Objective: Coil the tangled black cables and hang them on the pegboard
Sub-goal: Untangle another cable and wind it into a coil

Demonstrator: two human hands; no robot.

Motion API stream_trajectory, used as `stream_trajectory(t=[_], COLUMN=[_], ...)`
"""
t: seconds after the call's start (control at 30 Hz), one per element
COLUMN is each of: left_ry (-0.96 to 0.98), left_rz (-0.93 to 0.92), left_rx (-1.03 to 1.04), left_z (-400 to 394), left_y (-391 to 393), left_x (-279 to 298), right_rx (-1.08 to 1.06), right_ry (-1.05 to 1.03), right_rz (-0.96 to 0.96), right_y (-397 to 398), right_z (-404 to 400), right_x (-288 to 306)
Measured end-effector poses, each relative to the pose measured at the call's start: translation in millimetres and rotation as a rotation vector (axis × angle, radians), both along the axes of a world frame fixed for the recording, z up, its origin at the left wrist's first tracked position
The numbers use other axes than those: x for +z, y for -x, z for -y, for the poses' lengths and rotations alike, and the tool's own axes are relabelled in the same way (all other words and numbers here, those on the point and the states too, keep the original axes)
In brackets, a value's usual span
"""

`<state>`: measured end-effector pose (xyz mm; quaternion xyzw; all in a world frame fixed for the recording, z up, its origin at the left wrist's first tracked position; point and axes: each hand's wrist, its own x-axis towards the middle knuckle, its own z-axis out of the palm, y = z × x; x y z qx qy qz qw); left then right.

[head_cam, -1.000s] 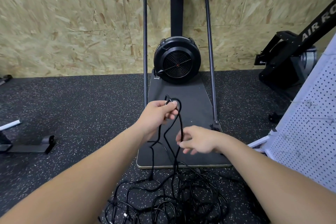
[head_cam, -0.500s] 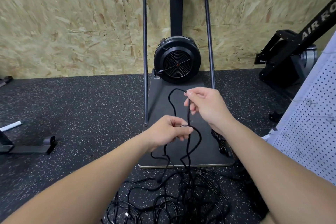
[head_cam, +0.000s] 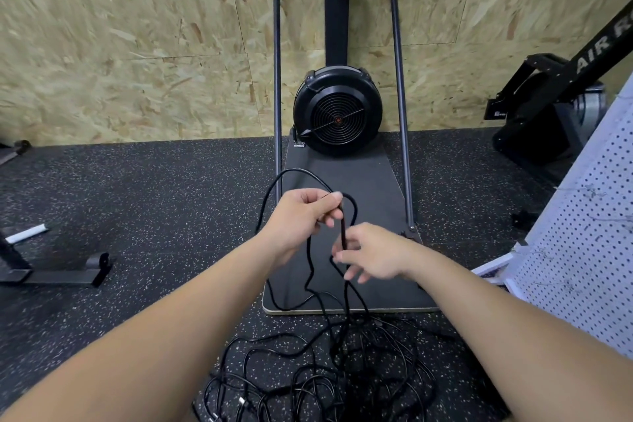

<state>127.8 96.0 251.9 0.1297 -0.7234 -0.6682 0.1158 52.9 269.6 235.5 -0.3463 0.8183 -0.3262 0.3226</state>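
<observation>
A tangle of black cables [head_cam: 318,373] lies on the speckled floor just in front of me. My left hand [head_cam: 301,216] is raised above it, fingers closed on a couple of loops of one black cable [head_cam: 270,202] that arc up and left of the hand. Just below and to the right, my right hand [head_cam: 373,255] pinches the strand [head_cam: 342,233] hanging from the left hand, some fingers spread. That strand runs down into the pile. The white pegboard [head_cam: 582,250] leans at the right edge.
A fan machine [head_cam: 337,110] on a dark base board [head_cam: 376,181] with a metal tube frame stands straight ahead against the chipboard wall. A black rower [head_cam: 555,103] sits at back right. A low black metal foot [head_cam: 65,271] lies on the floor at left.
My right hand has dropped from above the left hand to below it and slid down the strand. My left hand rose, and a wider loop now hangs from it.
</observation>
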Motion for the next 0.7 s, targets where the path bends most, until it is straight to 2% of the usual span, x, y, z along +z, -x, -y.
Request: stream_trajectory(t=[0.1, 0.2, 0.33, 0.4, 0.53, 0.7], left_ry=[-0.030, -0.020, 0.016, 0.048, 0.097, 0.102], left_rz=[0.014, 0.038, 0.060, 0.093, 0.146, 0.125], left_rx=[-0.011, -0.047, -0.024, -0.102, -0.253, -0.170], left_z=[1, 2, -2, -5, -12, -19], left_y=[1, 0, -3, -5, -9, -7], left_x=[-1, -5, -11, -12, -19, -25], right_rx=[-0.091, -0.212, -0.390, -0.422, -0.440, -0.391], right_ry=[0.040, 0.194, 0.534, 0.633, 0.724, 0.716], right_rz=[-0.121, -0.219, -0.075, -0.048, 0.036, 0.109], right_y=[10, 17, 15, 13, 11, 14], right_z=[1, -1, -2, 0, -1, -3], right_x=[0, 13, 36, 47, 52, 45])
